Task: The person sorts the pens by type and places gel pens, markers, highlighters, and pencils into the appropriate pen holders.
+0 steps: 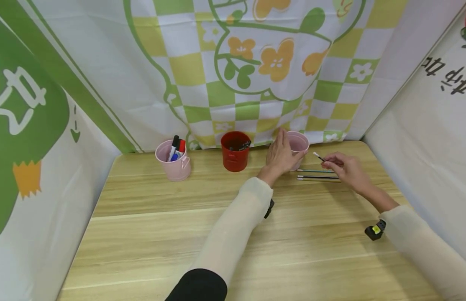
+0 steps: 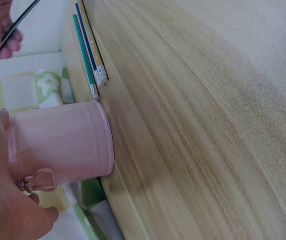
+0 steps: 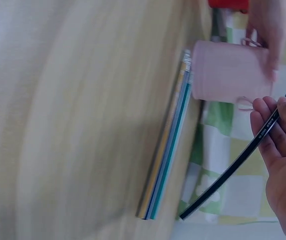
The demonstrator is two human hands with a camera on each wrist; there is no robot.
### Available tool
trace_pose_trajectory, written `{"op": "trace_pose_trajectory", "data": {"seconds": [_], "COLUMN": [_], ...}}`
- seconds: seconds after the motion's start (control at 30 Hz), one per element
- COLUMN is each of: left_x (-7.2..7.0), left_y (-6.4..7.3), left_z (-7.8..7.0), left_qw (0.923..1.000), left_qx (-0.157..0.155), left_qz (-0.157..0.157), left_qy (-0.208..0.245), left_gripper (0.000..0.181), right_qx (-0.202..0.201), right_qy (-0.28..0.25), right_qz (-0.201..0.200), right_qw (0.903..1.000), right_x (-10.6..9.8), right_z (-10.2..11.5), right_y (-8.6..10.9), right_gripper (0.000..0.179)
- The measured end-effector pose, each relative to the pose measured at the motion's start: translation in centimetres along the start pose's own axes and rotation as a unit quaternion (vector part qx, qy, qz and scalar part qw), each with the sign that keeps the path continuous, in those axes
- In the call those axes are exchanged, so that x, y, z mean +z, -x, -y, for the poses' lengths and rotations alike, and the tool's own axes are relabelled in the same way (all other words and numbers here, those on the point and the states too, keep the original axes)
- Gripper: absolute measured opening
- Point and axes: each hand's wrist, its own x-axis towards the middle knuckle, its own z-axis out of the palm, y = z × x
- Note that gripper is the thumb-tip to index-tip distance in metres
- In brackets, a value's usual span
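At the back right of the table stands a light pink bucket (image 1: 298, 142), upright. My left hand (image 1: 280, 156) holds it by the rim, thumb across the front and fingers at the far side. Between thumb and fingers, my right hand (image 1: 347, 169) pinches a black pencil (image 3: 240, 160). That pencil slants in the air to the right of the bucket, its white eraser end up and toward the rim. Below it, a green pencil (image 3: 172, 150), a blue pencil (image 2: 87, 37) and a yellow pencil (image 3: 157, 150) lie side by side on the table near the bucket's base.
Left of the pink bucket stands a red bucket (image 1: 234, 161) with dark items inside. Another pink bucket (image 1: 176, 171), farther left, holds several markers (image 1: 176, 148). A patterned cloth (image 1: 221, 108) hangs right behind the wooden table (image 1: 172, 238).
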Motion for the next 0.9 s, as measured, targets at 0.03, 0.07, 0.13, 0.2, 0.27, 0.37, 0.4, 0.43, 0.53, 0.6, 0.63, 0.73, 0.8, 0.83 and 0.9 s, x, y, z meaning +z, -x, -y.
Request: {"op": "trace_pose_trajectory", "data": {"seconds": [0.03,0.07,0.13,0.2,0.27,0.37,0.4,0.43,0.53,0.6,0.63,0.73,0.8,0.83,0.9], "left_x": [0.0,0.0,-0.1,-0.1,-0.1,-0.1,-0.1,-0.2,-0.3,-0.3,-0.3,-0.3,-0.3,-0.3,-0.2], "left_y": [0.0,0.0,-0.1,-0.2,-0.3,-0.4,-0.4,-0.4,-0.3,-0.3,-0.3,-0.3,-0.3,-0.3,-0.3], "left_z": [0.0,0.0,0.0,0.0,0.0,0.0,-0.1,-0.1,-0.2,-0.2,-0.2,-0.1,-0.1,-0.1,-0.1], "left_qw": [1.0000,1.0000,1.0000,1.0000,0.9999,0.9998,0.9998,0.9997,0.9997,0.9997,0.9997,0.9997,0.9997,0.9998,0.9998], "left_qx": [0.000,0.000,0.000,0.000,-0.001,-0.005,-0.006,-0.007,-0.008,-0.007,-0.006,-0.003,-0.002,-0.001,-0.001], "left_qz": [0.001,0.002,0.004,0.005,0.010,0.017,0.020,0.022,0.021,0.022,0.023,0.023,0.022,0.020,0.020], "left_qy": [0.000,-0.003,-0.004,-0.007,-0.009,-0.007,-0.006,-0.005,0.000,0.002,0.002,-0.002,-0.005,-0.006,-0.007], "left_gripper": [0.106,0.106,0.106,0.106,0.106,0.107,0.107,0.107,0.106,0.106,0.106,0.106,0.106,0.105,0.106], "right_qx": [0.005,0.012,0.021,0.027,0.027,0.022,0.020,0.022,0.026,0.032,0.035,0.049,0.061,0.067,0.077], "right_qy": [-0.012,-0.024,-0.045,-0.069,-0.089,-0.123,-0.126,-0.136,-0.159,-0.173,-0.188,-0.232,-0.267,-0.285,-0.308], "right_qz": [-0.010,-0.017,-0.031,-0.041,-0.049,-0.064,-0.069,-0.073,-0.083,-0.087,-0.089,-0.101,-0.113,-0.120,-0.131], "right_qw": [0.9999,0.9995,0.9983,0.9964,0.9944,0.9902,0.9894,0.9878,0.9834,0.9806,0.9776,0.9662,0.9550,0.9487,0.9392], "right_x": [-0.2,-0.4,-0.7,-1.1,-1.4,-1.9,-2.1,-2.2,-2.5,-2.6,-2.6,-2.5,-2.5,-2.5,-2.4], "right_z": [0.1,0.2,0.4,0.8,1.4,2.5,2.9,3.2,3.8,3.8,3.7,3.0,2.5,2.2,1.9], "right_y": [-0.2,-0.4,-0.8,-1.3,-1.7,-2.3,-2.5,-2.6,-3.0,-3.2,-3.4,-3.8,-4.1,-4.3,-4.6], "right_gripper": [0.015,0.015,0.017,0.019,0.022,0.025,0.025,0.025,0.025,0.025,0.025,0.022,0.020,0.020,0.018]}}
